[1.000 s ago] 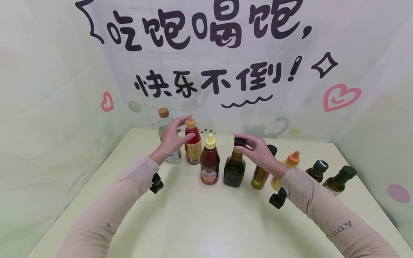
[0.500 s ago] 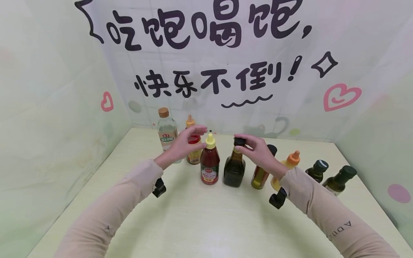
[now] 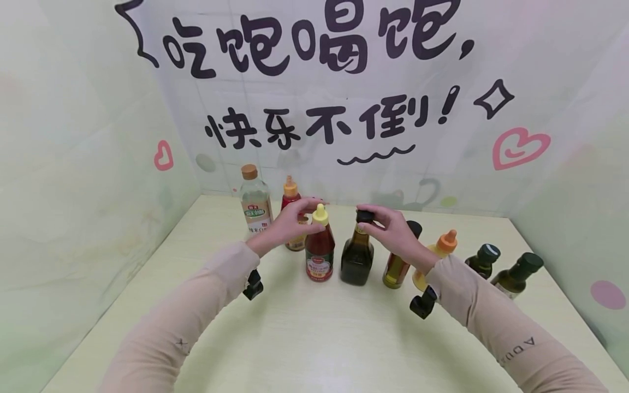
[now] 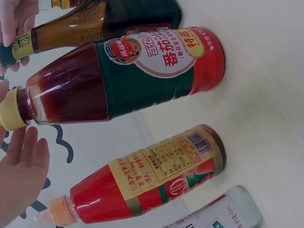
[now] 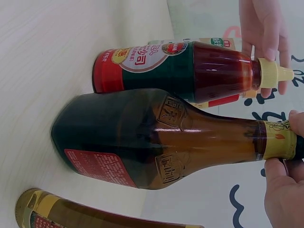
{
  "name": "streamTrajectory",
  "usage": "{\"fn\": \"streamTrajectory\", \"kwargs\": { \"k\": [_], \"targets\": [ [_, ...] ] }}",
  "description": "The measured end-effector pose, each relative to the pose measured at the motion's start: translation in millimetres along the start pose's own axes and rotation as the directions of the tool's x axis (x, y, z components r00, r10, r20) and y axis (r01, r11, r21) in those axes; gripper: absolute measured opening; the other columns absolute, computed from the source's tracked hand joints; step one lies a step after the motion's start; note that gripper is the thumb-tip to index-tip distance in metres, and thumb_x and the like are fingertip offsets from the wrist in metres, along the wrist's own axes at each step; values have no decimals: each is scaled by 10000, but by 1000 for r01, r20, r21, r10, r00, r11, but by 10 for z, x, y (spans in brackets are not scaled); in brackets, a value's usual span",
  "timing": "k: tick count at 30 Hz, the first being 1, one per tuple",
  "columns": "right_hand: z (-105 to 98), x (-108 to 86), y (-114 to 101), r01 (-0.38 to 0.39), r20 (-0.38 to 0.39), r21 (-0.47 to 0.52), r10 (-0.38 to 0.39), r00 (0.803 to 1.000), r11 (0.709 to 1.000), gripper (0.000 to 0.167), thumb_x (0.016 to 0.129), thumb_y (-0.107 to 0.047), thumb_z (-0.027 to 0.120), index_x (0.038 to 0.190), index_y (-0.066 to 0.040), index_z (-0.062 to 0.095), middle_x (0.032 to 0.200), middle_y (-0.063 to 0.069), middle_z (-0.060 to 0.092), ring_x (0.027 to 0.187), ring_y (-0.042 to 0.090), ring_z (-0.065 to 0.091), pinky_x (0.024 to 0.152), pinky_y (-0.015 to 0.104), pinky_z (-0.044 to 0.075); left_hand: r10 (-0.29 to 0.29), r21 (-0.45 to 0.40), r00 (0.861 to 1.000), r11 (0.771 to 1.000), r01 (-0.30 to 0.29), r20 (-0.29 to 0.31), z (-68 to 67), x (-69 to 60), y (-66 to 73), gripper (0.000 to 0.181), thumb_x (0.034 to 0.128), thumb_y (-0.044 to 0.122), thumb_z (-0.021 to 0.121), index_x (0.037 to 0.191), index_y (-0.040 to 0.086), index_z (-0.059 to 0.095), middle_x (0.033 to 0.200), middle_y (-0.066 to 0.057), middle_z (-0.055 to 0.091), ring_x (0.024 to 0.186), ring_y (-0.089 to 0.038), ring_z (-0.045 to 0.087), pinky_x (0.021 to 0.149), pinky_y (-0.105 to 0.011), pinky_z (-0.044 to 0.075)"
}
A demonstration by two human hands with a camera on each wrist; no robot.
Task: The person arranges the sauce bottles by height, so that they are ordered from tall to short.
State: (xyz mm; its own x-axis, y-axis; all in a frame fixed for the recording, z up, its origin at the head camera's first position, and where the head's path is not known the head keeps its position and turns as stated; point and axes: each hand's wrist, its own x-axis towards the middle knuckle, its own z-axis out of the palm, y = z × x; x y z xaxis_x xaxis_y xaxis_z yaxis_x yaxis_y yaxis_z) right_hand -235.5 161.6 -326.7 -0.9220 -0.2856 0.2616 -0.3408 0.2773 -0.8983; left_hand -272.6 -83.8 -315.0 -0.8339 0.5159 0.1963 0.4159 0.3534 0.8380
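Note:
My left hand (image 3: 286, 225) is at the top of a ketchup bottle (image 3: 319, 256), with thumb and fingers on either side of its yellow cap (image 5: 269, 72). That bottle stands upright on the table. To its right is a dark soy sauce bottle (image 3: 357, 261), also upright, whose black cap (image 3: 365, 216) my right hand (image 3: 397, 236) pinches. Just left of the ketchup, partly behind my left hand, stands a red sauce bottle with an orange nozzle (image 4: 142, 178). In the right wrist view the right thumb and fingers wrap the soy sauce bottle's neck end.
A clear bottle with a brown cap (image 3: 255, 202) stands at the far left of the row. To the right are an oil bottle (image 3: 396, 270), an orange-nozzled yellow bottle (image 3: 444, 241) and two dark green bottles, one with a green cap (image 3: 528, 263). A lettered wall sheet (image 3: 304, 169) rises behind the table (image 3: 314, 338).
My left hand has moved right, from the red sauce bottle to the yellow cap of the ketchup bottle, and now holds it. The right hand has stayed on the soy sauce cap.

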Motion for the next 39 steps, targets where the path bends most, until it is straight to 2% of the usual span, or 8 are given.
{"fn": "streamTrajectory", "kwargs": {
  "k": [7, 16, 28, 37, 39],
  "targets": [
    [-1, -7, 4, 12, -2, -4, -12, 1000, 1000, 415, 837, -111, 607, 1236, -60, 506, 1219, 150, 512, 1140, 239, 467, 859, 349, 438, -41, -40, 999, 998, 42, 21, 85, 46, -78, 476, 784, 130, 676, 1224, 85, 500, 1186, -65, 516, 1004, -229, 526, 821, -338, 463],
    [3, -13, -2, 12, 5, -4, -12, 1000, 1000, 415, 840, -123, 605, 1240, -77, 505, 1232, 138, 504, 1152, 230, 457, 874, 373, 426, -57, -85, 998, 995, 57, 10, 129, 27, -139, 407, 797, 158, 663, 1177, 131, 521, 1153, -35, 532, 1011, -208, 534, 825, -359, 462],
    [0, -27, 3, 8, 5, -5, -8, 1000, 1000, 425, 843, -136, 603, 1249, -74, 496, 1239, 148, 496, 1155, 227, 453, 872, 373, 427, -26, -148, 1000, 989, 26, 3, 169, 38, -227, 446, 802, 137, 655, 1217, 109, 495, 1181, -69, 511, 1035, -240, 517, 869, -386, 433],
    [4, -27, -4, 7, 0, -3, -7, 1000, 1000, 417, 844, -144, 602, 1245, -90, 502, 1241, 121, 498, 1155, 210, 454, 879, 372, 423, 23, -125, 998, 992, -30, -55, 197, 25, -236, 449, 795, 124, 662, 1216, 78, 513, 1192, -86, 524, 986, -210, 534, 838, -339, 454],
    [5, -26, -3, 11, 0, -2, -11, 1000, 1000, 417, 844, -140, 602, 1245, -87, 501, 1244, 131, 494, 1154, 210, 454, 879, 369, 422, 19, -122, 998, 992, -27, -59, 193, 29, -239, 457, 791, 138, 668, 1219, 85, 518, 1197, -92, 529, 988, -201, 539, 837, -334, 455]
  ]
}}
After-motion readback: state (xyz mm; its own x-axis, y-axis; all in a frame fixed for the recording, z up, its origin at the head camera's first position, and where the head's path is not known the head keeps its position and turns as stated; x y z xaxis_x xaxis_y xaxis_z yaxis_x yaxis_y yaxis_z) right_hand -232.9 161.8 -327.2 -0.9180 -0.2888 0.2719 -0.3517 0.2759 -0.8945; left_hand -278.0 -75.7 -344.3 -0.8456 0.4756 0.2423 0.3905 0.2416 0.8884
